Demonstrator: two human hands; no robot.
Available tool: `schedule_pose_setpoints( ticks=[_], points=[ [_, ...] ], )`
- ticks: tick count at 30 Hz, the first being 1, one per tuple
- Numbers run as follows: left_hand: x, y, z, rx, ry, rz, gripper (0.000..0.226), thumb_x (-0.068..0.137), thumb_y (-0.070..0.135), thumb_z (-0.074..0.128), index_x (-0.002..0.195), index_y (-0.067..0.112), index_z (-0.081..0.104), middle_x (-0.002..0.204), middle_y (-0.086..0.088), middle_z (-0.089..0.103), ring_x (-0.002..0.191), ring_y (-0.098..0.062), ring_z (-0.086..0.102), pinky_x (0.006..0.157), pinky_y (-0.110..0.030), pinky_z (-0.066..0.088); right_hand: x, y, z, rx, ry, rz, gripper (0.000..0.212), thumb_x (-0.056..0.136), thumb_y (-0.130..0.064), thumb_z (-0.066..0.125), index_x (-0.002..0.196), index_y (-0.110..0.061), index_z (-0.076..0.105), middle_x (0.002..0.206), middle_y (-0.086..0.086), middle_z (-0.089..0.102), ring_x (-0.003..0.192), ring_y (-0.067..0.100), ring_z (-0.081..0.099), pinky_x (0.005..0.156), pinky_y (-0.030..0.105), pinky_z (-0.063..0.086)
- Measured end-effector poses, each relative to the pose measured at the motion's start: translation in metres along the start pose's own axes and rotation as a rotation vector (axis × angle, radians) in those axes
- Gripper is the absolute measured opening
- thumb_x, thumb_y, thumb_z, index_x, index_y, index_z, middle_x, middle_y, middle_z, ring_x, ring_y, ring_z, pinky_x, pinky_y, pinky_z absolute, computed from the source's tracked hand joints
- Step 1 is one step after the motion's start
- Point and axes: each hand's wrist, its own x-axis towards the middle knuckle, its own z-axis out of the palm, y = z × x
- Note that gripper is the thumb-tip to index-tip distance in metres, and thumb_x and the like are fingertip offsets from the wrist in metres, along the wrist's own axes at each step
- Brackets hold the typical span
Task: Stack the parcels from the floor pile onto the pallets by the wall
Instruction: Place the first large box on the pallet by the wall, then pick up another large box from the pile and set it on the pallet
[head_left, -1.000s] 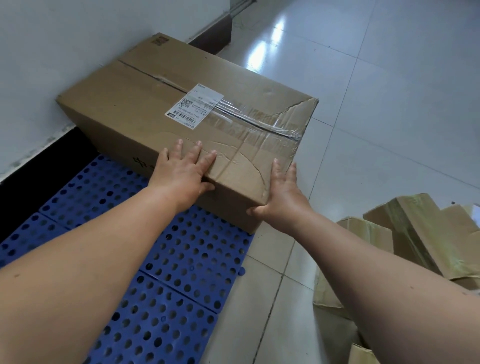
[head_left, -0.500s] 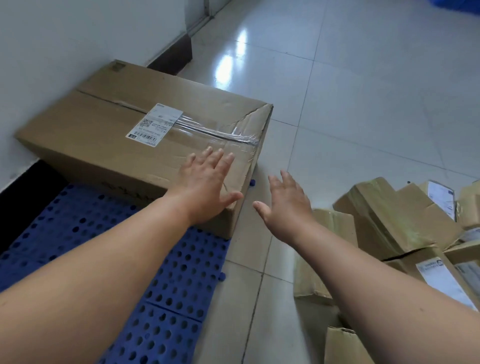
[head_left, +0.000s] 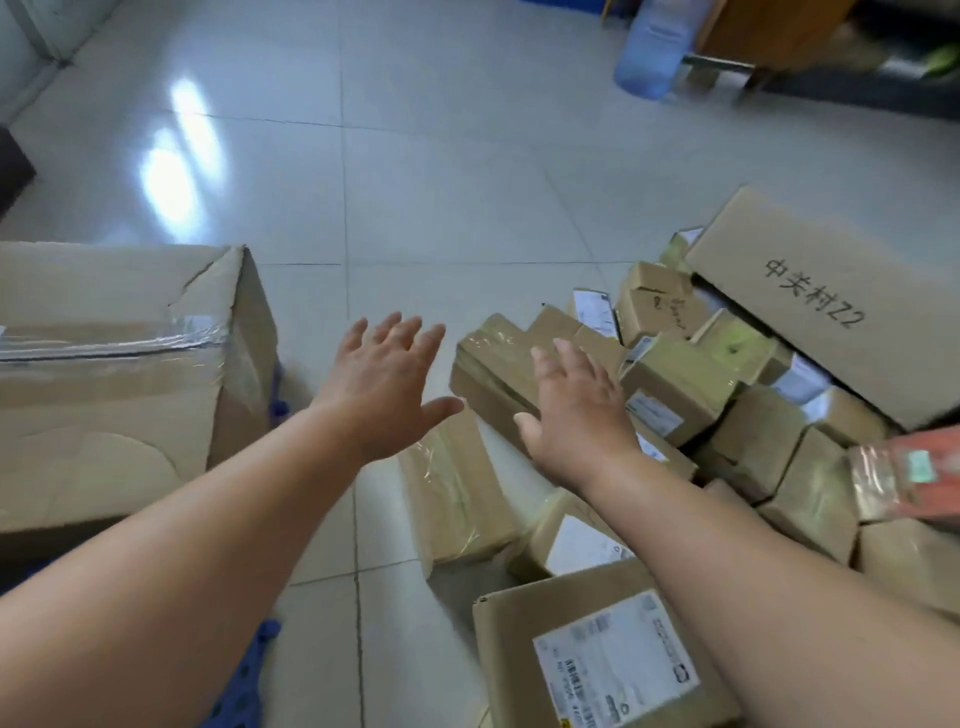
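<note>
Hovering above the tiled floor (head_left: 415, 182), both hands are held apart with fingers spread and nothing gripped. The left hand (head_left: 384, 379) is seen just left of the parcel pile (head_left: 727, 415), over bare tile. The right hand (head_left: 576, 410) is placed above the pile's left edge, over a flat taped parcel (head_left: 493, 358) (contact cannot be told). A large taped box (head_left: 119, 374) is set well left of the pile, on a blue pallet (head_left: 244, 686). At the pile's far right side a long box (head_left: 831, 301) with handwriting is propped on smaller parcels.
</note>
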Motion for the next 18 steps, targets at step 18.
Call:
schedule_pose_setpoints(
  ticks=[18],
  points=[
    [0.031, 0.236, -0.018, 0.031, -0.038, 0.191, 0.074, 0.090, 0.065, 0.048, 0.150, 0.027, 0.027, 0.141, -0.001, 0.048, 0.129, -0.026, 0.045, 0.103, -0.039, 0.037, -0.104, 0.255, -0.066, -0.036, 0.137, 0.278, 0.048, 0.097, -0.039, 0.052, 0.139, -0.018, 0.044, 0.144, 0.005, 0.042, 0.132, 0.027, 0.040, 0.107, 0.040, 0.033]
  ],
)
